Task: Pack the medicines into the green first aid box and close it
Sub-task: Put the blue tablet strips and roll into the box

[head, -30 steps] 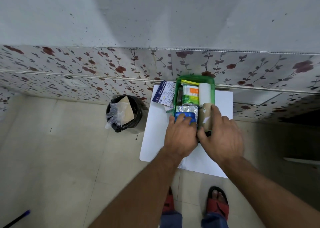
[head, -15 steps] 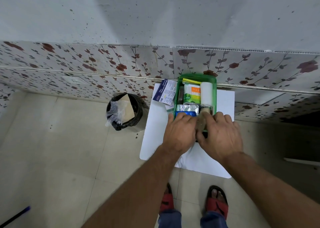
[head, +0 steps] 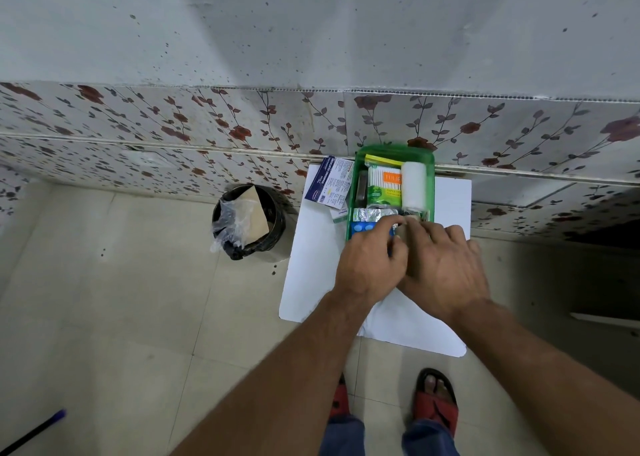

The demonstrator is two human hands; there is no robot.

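Observation:
The green first aid box [head: 394, 151] stands open on a white board [head: 311, 265] by the wall. Inside lie a white bandage roll [head: 414, 185], a cotton bud pack [head: 384, 185], a silver tablet strip [head: 369, 213] and a blue blister pack [head: 362, 229]. My left hand [head: 370, 265] lies over the box's near end, fingers curled on the blue blister pack. My right hand [head: 443, 265] is beside it, closed over a brown roll [head: 401, 232] that shows only as a sliver between the hands. The box's near end is hidden.
A blue-and-white medicine carton [head: 330, 182] leans against the box's left side, outside it. A black bin [head: 249, 222] with a plastic liner stands left of the board. A pen [head: 31, 431] lies on the tiled floor at bottom left. My sandalled feet [head: 436, 400] are below.
My right hand has slid left and down over the brown roll, which stood visible before. Both hands have drawn together at the box's near end.

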